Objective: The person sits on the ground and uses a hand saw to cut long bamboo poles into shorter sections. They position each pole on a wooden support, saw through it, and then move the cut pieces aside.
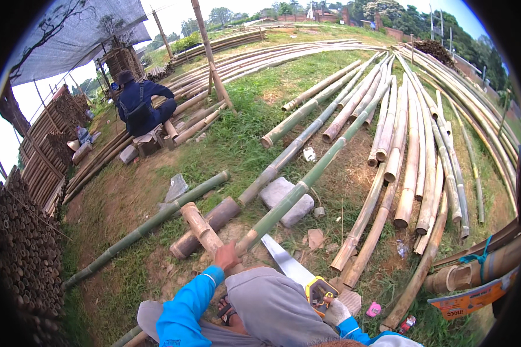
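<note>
Saw (293, 270) sits low centre, in front of me, w/ its yellow-&-black handle (317, 293) in the R hand (336, 312); that hand wears a pale glove, fingers curled round the grip. Silver blade slants up-left, tip just beside the underside of a long green pole (327, 165); can't tell if they touch. L hand (228, 255) is bare, pressed down on the lower part of a short pale bamboo piece (200, 224), right by the green pole's nr end. Whether its fingers close underneath, can't tell: hidden from where I stand.

Short pale piece lies across a thick brown log (223, 213). Green pole runs off up-right, passing over a grey stone block (275, 192). Worker's grey-trousered knee (272, 303) is btwn the two hands, blue sleeves either side, a sandalled foot (230, 312) below the L hand.

Around: another green pole (150, 224) on the grass to the L, tan poles (412, 168) fanned out to the R, a pink item (374, 309) nr the R hand. Far R, bamboo tied w/ blue cord (480, 257), an orange-sided saw (469, 299) just below. Back L, a co-worker (138, 107) in dark blue sits low, nr stacked poles.
</note>
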{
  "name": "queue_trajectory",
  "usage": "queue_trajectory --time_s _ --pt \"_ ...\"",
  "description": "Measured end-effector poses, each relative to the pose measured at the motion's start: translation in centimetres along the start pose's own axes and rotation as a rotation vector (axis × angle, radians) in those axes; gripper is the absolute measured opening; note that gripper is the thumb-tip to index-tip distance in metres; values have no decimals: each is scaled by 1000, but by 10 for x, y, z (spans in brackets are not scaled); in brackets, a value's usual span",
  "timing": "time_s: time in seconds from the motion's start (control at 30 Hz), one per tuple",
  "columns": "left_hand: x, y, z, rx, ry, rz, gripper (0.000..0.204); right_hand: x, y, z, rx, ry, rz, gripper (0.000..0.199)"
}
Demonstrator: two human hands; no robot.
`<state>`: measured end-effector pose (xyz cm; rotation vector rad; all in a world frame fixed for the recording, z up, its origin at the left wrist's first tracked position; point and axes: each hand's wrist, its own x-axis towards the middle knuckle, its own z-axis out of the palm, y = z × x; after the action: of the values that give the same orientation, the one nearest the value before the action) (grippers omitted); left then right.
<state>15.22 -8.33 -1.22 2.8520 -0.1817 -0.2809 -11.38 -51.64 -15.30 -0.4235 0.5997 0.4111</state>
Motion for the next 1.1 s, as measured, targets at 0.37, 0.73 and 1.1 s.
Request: queue_trajectory --time_s 0.37,0.73,1.1 --pt "44 -58 -26 -65 -244 54 102 -75 -45 117 -259 -24 -121 33" --pt "25 -32 -37 -265 -15 140 105 -159 -77 139 -443 -157 -411 39" --pt "28 -36 -27 -130 -50 126 95 -139 -70 200 -871 -364 -680 36"
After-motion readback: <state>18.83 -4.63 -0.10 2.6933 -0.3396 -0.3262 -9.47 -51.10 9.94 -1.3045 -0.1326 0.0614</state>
